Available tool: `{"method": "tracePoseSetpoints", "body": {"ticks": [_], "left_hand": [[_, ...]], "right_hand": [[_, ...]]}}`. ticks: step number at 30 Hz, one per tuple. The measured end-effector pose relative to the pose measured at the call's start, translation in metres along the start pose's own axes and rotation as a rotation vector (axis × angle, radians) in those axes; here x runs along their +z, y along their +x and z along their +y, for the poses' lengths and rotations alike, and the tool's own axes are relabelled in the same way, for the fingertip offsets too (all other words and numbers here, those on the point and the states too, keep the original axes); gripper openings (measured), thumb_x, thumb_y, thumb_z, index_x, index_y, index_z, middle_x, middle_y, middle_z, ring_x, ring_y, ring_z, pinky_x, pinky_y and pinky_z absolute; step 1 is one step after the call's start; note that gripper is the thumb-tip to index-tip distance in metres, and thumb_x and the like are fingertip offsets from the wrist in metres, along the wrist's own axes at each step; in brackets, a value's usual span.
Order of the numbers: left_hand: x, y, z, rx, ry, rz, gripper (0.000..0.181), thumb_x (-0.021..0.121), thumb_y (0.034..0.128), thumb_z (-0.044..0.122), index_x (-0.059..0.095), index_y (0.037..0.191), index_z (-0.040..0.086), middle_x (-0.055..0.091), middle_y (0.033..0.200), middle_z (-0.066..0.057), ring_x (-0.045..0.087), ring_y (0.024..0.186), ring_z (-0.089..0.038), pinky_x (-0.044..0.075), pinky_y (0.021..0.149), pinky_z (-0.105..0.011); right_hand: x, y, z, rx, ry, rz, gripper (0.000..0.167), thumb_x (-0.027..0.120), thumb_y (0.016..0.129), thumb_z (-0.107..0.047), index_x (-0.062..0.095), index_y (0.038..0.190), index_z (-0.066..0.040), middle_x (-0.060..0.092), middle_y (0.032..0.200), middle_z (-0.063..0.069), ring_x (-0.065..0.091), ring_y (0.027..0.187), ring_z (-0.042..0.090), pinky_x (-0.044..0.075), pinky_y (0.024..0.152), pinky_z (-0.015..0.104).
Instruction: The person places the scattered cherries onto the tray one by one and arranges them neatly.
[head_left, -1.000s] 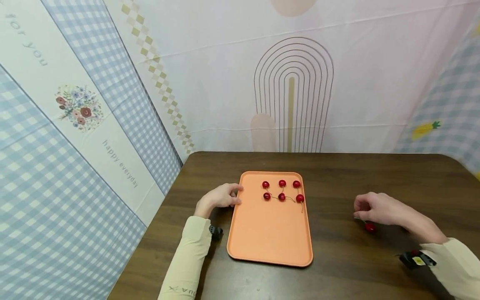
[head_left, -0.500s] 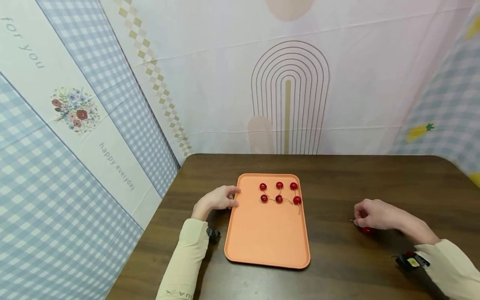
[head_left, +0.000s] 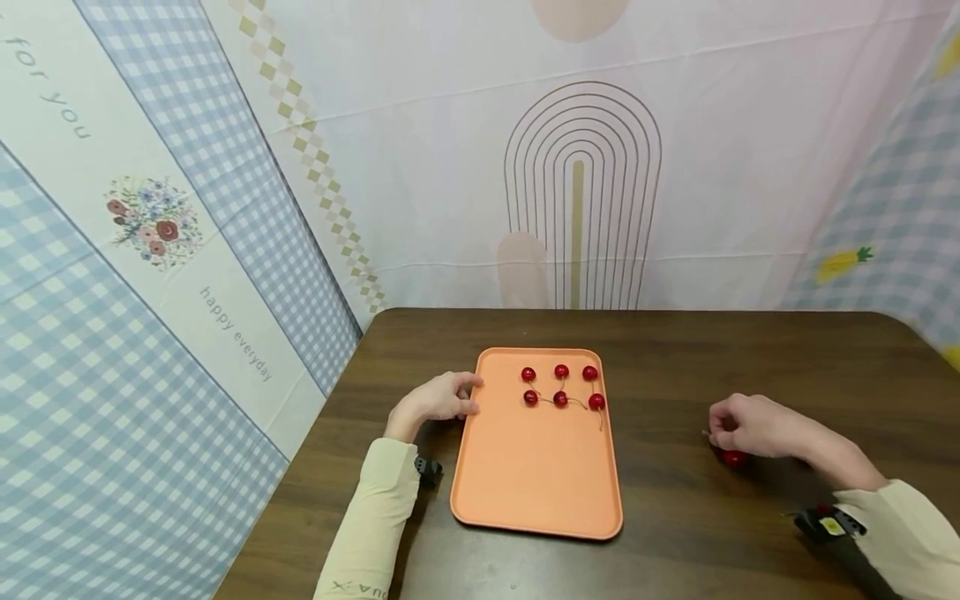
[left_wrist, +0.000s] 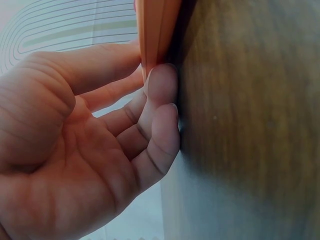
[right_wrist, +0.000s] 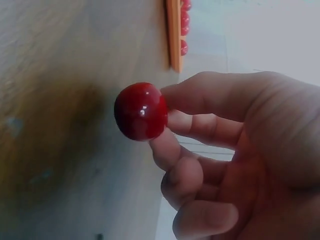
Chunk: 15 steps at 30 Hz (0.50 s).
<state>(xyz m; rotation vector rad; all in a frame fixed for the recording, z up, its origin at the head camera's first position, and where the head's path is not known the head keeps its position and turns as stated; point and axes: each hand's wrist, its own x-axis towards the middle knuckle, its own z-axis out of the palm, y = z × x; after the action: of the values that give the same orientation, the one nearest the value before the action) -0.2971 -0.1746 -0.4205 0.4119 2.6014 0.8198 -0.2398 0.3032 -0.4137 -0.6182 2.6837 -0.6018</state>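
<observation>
An orange tray lies on the table, bearing several red cherries with stems, in two rows toward its far right. My left hand grips the tray's left rim; in the left wrist view, the thumb and index finger lie over the rim and other fingers curl against its outer side. Right of the tray, my right hand pinches a single cherry between thumb and fingers, low over the table. In the head view its fingers partly hide that cherry, and a stem end pokes out beyond them.
Brown wooden table extends on both sides of the tray. By the camera on the right wrist a bit of red and a thin stem show, mostly hidden. A patterned cloth hangs behind the table.
The right fingers have curled in closer around the cherry, which now sits partly behind them instead of showing below the hand. The head view shifted slightly; left hand and tray stay together.
</observation>
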Motion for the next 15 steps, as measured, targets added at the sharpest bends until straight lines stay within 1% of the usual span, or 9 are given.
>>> {"method": "tracePoseSetpoints", "body": {"ticks": [3,9,15], "left_hand": [[0.0,0.0,0.0,0.001,0.004,0.0,0.048,0.067,0.0934,0.017,0.054,0.139,0.014,0.06,0.079,-0.005,0.053,0.063,-0.016,0.043,0.058,-0.027],[0.001,-0.001,0.0,0.002,-0.002,-0.002,0.048,0.067,0.0933,0.016,0.054,0.139,0.013,0.06,0.079,-0.005,0.055,0.065,-0.015,0.043,0.059,-0.027],[0.0,0.0,0.0,0.008,-0.006,-0.003,0.048,0.067,0.0933,0.017,0.054,0.139,0.013,0.06,0.079,-0.005,0.055,0.064,-0.015,0.043,0.059,-0.027]], "right_hand": [[-0.003,0.001,-0.008,-0.011,-0.008,0.022,0.017,0.067,0.089,-0.016,0.057,0.075,-0.018,0.051,0.069,-0.005,0.044,0.058,0.008,0.036,0.054,0.025],[-0.01,0.01,-0.026,-0.041,-0.022,0.074,0.016,0.065,0.088,-0.013,0.057,0.076,-0.018,0.052,0.069,-0.006,0.044,0.058,0.008,0.036,0.054,0.025],[-0.014,0.021,-0.043,-0.075,-0.03,0.102,0.016,0.065,0.09,-0.013,0.059,0.076,-0.018,0.05,0.067,-0.006,0.042,0.057,0.008,0.035,0.053,0.024]]}}
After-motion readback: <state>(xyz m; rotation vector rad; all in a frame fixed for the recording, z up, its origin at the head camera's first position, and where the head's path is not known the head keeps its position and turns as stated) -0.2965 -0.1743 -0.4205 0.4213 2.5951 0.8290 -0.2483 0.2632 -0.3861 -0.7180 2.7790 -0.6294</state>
